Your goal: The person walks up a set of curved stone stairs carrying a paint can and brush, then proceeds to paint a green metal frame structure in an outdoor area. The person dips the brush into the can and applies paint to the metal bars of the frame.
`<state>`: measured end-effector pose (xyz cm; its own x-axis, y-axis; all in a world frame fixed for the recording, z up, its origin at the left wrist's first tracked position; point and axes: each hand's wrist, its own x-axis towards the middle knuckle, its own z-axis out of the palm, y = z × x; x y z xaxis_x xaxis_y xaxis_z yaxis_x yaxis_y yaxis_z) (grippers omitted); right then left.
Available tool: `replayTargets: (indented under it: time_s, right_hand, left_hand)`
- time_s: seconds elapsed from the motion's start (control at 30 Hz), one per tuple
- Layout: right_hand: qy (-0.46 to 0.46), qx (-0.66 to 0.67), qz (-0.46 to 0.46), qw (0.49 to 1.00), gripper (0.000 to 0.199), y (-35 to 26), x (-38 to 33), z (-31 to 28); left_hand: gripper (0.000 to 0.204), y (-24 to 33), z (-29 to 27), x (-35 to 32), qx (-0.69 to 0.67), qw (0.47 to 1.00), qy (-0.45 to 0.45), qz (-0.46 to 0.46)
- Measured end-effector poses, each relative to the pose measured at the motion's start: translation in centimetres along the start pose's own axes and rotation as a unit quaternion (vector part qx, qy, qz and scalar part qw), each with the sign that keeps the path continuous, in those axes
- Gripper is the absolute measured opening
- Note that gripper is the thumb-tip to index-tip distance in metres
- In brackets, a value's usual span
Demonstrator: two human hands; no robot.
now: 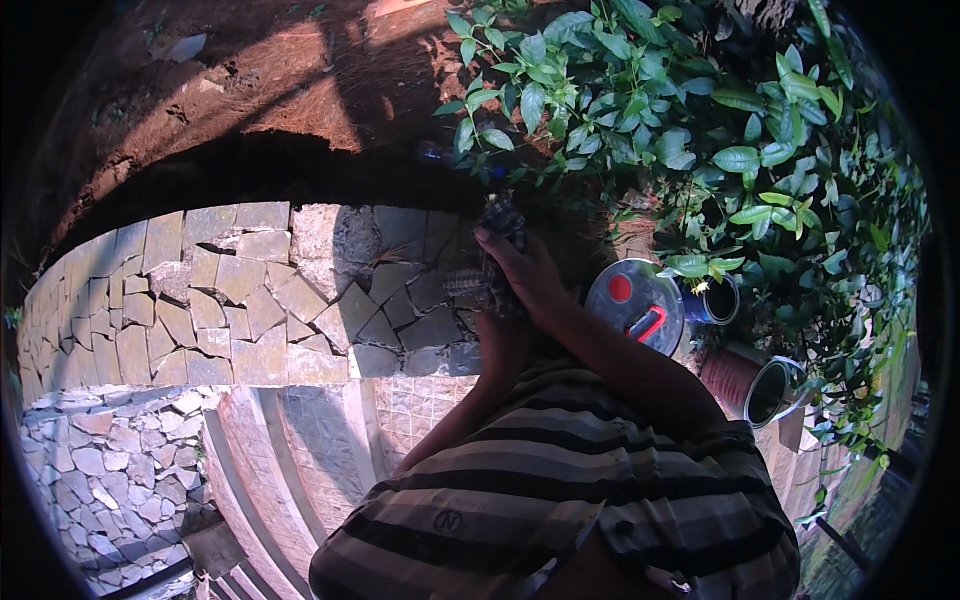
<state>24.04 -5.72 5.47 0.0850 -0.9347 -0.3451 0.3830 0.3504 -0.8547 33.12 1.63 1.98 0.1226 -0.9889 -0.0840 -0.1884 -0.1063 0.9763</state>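
Observation:
Both my hands are together over the stone-paved wall top, close to its dark far edge. My right hand [527,275] is closed on a dark, crumpled cloth [503,218] with a light checked pattern, its thumb lying along the near side. Just below, my left hand [501,335] is against the lower part of the same cloth, which covers most of its fingers. Shadow makes the cloth's folds hard to read, and anything inside it is hidden. To the right of my right forearm is a round grey lid [605,300] with a red handle and a red disc.
A blue tin [722,300] and a reddish tin [745,383] lie right of the lid. Leafy plants [640,90] overhang the upper right. The paved wall top [240,290] runs left, bordering reddish soil [270,90]. Steps [280,450] drop away at lower left.

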Motion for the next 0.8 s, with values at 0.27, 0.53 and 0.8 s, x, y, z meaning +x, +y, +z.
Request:
replayTargets:
  time_s: [0.27,0.53,0.8]
  right_hand:
    - [0.018,0.049,-0.01,0.999,0.05,1.5,0.7,-0.8]
    - [-0.003,-0.032,-0.095,0.995,0.053,0.6,0.2,0.0]
    - [-0.002,0.065,-0.062,0.996,0.043,-0.1,-0.1,-0.5]
  left_hand:
    - [0.033,-1.5,0.0,0.1,0.046,0.999,-0.021,-0.017]
    - [0.033,-1.5,0.4,0.0,-0.049,0.998,-0.022,-0.013]
    - [0.035,-1.7,0.0,-0.6,-0.027,0.999,-0.016,-0.041]
